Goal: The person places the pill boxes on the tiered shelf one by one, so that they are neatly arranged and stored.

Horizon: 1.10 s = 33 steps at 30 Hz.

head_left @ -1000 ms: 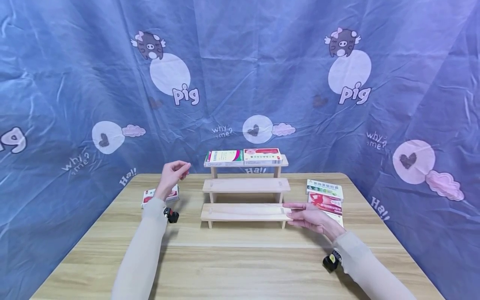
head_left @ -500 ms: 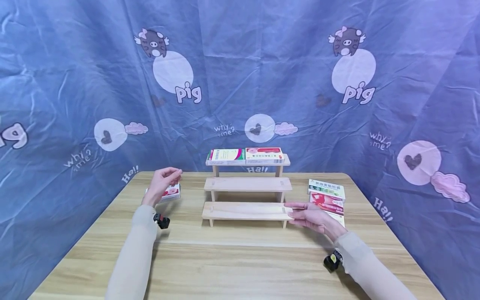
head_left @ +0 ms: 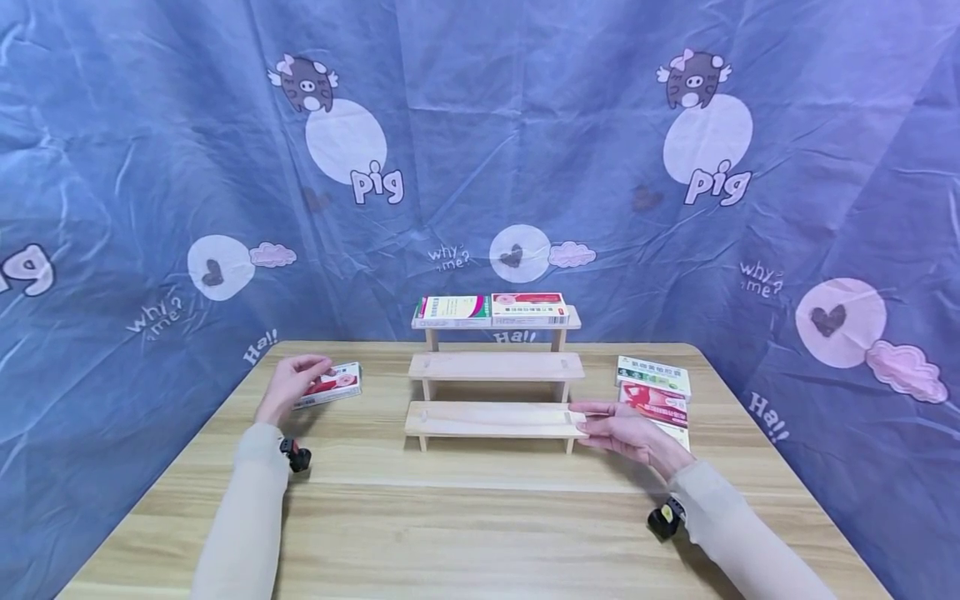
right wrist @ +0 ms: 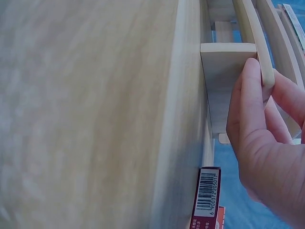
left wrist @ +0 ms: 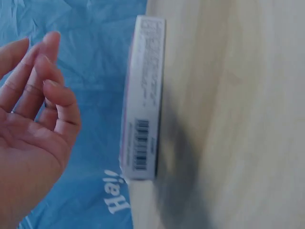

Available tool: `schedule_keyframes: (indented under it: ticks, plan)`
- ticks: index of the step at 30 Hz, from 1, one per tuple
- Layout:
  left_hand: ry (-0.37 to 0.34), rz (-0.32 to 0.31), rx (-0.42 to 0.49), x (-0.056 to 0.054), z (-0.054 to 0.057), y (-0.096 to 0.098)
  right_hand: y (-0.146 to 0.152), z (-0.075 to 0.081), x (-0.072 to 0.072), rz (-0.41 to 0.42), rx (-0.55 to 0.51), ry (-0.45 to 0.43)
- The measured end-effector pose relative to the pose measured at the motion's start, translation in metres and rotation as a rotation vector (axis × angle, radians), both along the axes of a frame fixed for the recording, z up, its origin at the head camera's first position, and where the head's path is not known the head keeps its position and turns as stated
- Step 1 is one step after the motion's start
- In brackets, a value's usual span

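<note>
A three-step wooden display rack [head_left: 487, 419] stands mid-table. My right hand [head_left: 630, 435] grips the right end of its lowest step; in the right wrist view, the fingers [right wrist: 251, 90] sit under the board and the thumb side is over it. At the left, my left hand [head_left: 291, 385] hovers by a red and white medicine box [head_left: 343, 380], with nothing in its loosely bent fingers. The left wrist view shows this box [left wrist: 143, 100] edge-on, apart from the hand. On the top step lie a green and white medicine box [head_left: 453, 309] and a red and white one [head_left: 529, 307].
Right of the rack lie a green and white medicine box [head_left: 652, 377], a red one [head_left: 654, 403] and a partly hidden white one. A blue printed curtain [head_left: 465, 150] hangs behind and beside the wooden table [head_left: 450, 533].
My left hand has moved left and down from beside the rack's upper steps to the left medicine box. The right hand has kept its grip on the lowest step.
</note>
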<state>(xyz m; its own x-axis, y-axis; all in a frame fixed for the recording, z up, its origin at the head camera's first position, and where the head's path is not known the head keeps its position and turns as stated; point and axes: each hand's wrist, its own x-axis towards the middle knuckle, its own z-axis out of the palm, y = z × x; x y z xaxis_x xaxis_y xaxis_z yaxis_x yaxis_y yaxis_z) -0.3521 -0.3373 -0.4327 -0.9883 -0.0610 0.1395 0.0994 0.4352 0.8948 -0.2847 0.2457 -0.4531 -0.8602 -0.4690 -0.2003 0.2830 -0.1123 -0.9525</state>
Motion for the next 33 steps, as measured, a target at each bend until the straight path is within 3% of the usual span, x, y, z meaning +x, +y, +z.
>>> schedule_keyframes:
  ticks: [4,9,22,33]
  plan:
    - [-0.022,0.032,-0.05,0.002,-0.006,-0.009,0.0,0.001,0.001,-0.009,0.001,-0.012]
    - [-0.046,0.002,-0.047,0.002,-0.012,-0.02,0.0,0.003,0.001,0.001,0.019,0.004]
    - [-0.142,0.052,-0.078,0.001,-0.019,-0.028,0.001,0.0,0.0,-0.021,0.002,-0.019]
    - [-0.175,-0.038,-0.122,0.001,-0.021,-0.028,0.002,-0.001,-0.001,-0.012,0.01,-0.01]
